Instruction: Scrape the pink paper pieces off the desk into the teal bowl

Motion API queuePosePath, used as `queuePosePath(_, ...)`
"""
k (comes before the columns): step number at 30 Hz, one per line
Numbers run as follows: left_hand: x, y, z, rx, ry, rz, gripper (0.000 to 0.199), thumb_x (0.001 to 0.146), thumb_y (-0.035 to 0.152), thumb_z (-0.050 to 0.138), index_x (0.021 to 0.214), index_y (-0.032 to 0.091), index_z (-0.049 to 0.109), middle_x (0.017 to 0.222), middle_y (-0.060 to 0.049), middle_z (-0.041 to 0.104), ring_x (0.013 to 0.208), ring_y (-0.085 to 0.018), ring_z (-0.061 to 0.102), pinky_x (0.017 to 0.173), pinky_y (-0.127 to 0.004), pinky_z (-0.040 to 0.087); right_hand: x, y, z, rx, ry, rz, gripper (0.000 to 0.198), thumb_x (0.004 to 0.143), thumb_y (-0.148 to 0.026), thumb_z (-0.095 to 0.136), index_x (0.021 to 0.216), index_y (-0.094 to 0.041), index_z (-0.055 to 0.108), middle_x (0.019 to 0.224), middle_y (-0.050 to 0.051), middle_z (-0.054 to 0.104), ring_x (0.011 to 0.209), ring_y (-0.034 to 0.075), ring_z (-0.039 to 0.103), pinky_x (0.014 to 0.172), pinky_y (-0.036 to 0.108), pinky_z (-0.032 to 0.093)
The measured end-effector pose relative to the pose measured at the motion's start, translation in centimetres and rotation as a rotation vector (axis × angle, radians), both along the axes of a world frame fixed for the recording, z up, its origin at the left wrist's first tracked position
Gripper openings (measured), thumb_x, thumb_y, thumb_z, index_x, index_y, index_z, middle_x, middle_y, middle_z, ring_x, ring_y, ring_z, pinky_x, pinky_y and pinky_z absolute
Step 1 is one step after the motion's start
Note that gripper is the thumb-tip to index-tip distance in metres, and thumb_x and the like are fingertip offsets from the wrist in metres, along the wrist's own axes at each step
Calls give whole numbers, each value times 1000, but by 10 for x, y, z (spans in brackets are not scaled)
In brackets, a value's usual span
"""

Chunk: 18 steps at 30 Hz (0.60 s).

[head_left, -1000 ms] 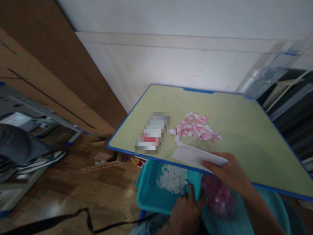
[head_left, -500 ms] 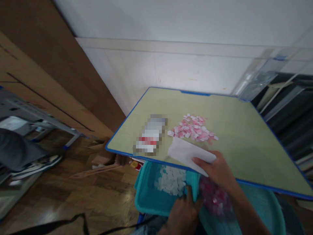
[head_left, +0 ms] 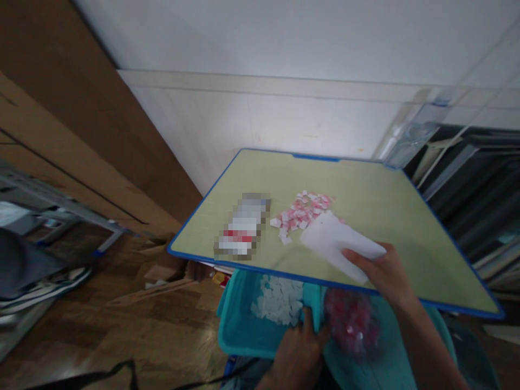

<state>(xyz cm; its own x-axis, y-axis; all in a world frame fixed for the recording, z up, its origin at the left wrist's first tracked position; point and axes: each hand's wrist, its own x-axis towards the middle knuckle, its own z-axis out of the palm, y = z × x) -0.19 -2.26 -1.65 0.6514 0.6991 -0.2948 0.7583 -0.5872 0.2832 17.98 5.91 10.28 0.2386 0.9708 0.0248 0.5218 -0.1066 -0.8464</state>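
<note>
My right hand pinches a folded-looking white paper sheet, thumb on top, over the front half of the table. The sheet's far edge overlaps the near right side of a heap of small pink and white pieces. Below the table edge, my left hand grips the near right corner of a teal plastic bin, fingers over its rim. Several small white pieces lie inside that bin. Part of the left hand's grip is hidden.
The pale yellow table has a blue edge. A blurred phone-like object lies on its left. Clear plastic with pink-red contents sits in a larger teal basin. Flattened cardboard is on the floor; a person's shoe is far left.
My right hand has moved the sheet right and slightly away from me, onto the heap's near side. A few pieces now lie apart at the heap's near left. The left hand stays at the bin.
</note>
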Motion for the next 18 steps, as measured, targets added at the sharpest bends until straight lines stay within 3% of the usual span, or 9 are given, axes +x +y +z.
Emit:
queuePosePath(4,-1,-2,-2,2,-4,16,58,78,14,44,131,31,31,133,-21,31,82,-26,60,67,-38,49,-35,6,-1,-10,88,176,22,66,-34,63,56,-14,63,47,-1,56,39,10,46,34,19,33)
queuePosePath(7,-2,-2,-4,0,21,16,57,79,14,43,132,31,31,134,-20,30,86,-26,59,69,-39,48,-36,11,-7,-27,99,154,20,65,-32,63,63,-13,65,52,0,60,44,11,50,38,19,37)
queuePosePath(14,-1,3,1,-51,35,2,58,78,13,44,132,31,32,134,-20,30,84,-25,60,69,-39,48,33,0,-6,-51,-37,10,26,63,-36,65,55,-12,64,40,-1,54,37,11,45,33,21,31)
queuePosePath(18,-1,3,3,-56,38,16,62,76,11,45,133,31,30,136,-20,27,86,-26,60,71,-39,47,73,-7,1,90,-84,-100,26,65,-39,66,65,-13,69,52,3,63,45,15,53,38,23,39)
